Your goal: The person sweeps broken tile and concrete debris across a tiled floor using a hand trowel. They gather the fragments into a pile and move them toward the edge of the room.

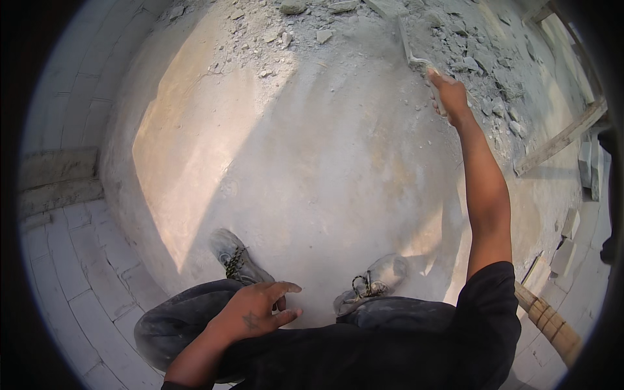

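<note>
My right hand [450,97] reaches far forward, closed round the pale handle of a hand tool with a bent metal neck [416,62]. Beyond the neck, a long thin edge runs toward the top of the view; the tool's exact kind is unclear. It meets the dusty floor [325,169] beside the grey rubble [487,62]. Near my bent left knee, my left hand [260,309] hovers with thumb and forefinger apart, holding nothing; its other fingers curl partly out of sight. Below me are two dusty laced shoes [240,257].
Broken chunks and grit [286,39] spread across the far floor. At right a wooden plank [562,138] slants above it, near loose blocks [564,257] and a bound bamboo-like pole [549,322]. A block wall [84,273] with a ledge [58,175] stands at left.
</note>
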The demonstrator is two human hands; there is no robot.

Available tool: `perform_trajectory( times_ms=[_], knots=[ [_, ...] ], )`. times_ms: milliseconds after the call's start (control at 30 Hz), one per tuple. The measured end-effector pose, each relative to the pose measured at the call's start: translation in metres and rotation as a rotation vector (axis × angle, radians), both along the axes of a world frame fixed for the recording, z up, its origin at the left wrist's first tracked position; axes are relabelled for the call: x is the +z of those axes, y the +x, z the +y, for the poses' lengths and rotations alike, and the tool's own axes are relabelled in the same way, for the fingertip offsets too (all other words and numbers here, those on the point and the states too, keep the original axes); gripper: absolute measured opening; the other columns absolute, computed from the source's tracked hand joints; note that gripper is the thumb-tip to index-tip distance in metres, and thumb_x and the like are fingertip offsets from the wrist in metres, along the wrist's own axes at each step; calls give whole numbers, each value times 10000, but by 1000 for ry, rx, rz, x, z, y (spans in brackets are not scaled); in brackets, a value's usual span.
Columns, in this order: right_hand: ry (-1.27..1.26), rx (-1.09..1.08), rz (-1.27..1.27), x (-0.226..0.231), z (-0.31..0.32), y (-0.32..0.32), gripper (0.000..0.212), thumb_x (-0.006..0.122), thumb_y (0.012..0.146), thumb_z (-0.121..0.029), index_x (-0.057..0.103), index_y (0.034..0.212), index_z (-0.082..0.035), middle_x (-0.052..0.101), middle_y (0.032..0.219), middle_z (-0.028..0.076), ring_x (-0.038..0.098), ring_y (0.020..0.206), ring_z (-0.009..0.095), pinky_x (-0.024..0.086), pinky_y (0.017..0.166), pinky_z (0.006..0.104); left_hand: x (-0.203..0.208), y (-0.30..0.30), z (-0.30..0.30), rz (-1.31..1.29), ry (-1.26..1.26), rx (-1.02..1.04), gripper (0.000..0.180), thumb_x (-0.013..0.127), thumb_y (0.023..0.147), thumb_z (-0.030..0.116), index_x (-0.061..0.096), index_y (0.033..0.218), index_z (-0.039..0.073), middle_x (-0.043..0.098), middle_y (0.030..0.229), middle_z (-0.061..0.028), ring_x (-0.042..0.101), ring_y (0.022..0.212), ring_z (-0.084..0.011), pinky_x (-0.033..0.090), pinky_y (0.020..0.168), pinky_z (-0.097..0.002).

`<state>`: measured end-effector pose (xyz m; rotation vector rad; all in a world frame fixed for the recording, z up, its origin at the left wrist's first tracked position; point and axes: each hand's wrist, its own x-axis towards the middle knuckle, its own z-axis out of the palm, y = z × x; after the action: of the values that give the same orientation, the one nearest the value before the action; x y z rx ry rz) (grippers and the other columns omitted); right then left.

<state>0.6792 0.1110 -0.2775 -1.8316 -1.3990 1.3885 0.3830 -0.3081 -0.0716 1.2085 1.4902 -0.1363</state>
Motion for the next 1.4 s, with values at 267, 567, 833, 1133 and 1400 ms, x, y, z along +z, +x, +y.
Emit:
perform_trajectory(
  times_ms=[267, 567, 833, 1133, 1400],
  knots=[
    [387, 1015, -379, 15, -220, -83, 517, 523, 1022, -427, 442, 1514, -294, 668, 931, 176, 691, 808, 345, 559, 738, 453, -2, 2, 1, -40, 66, -102, 447, 720, 900, 333, 618, 1240, 60, 667, 792, -109, 682, 784, -282, 538, 730, -396],
    [455, 955, -668, -27, -150, -81, 494, 495, 1017, -463, 442, 1500, -374, 683, 918, 160, 694, 835, 333, 563, 757, 443, 4, 11, 2, -114, 87, -83, 459, 685, 918, 369, 617, 1245, 54, 686, 846, -143, 695, 827, -323, 539, 759, -415],
    [88, 162, -189, 28, -50, -64, 495, 594, 961, -445, 598, 1403, -222, 736, 977, 189, 702, 948, 356, 547, 782, 472, 5, 5, -6, -54, 93, -94, 467, 684, 919, 376, 616, 1245, 48, 690, 842, -149, 698, 841, -326, 542, 764, -418],
    [566, 1636, -266, -24, -292, -53, 454, 520, 1010, -454, 492, 1462, -410, 658, 900, 152, 687, 721, 307, 555, 647, 402, 3, 12, 4, -82, 199, -207, 454, 712, 906, 356, 622, 1242, 64, 697, 885, -118, 692, 824, -288, 536, 767, -407],
    [519, 470, -961, -27, -79, 47, 483, 564, 980, -447, 546, 1441, -305, 711, 948, 216, 706, 871, 384, 562, 763, 482, 10, 15, 5, -135, 180, -199, 465, 706, 915, 395, 627, 1241, 74, 680, 847, -96, 674, 825, -285, 526, 780, -409]
  ],
)
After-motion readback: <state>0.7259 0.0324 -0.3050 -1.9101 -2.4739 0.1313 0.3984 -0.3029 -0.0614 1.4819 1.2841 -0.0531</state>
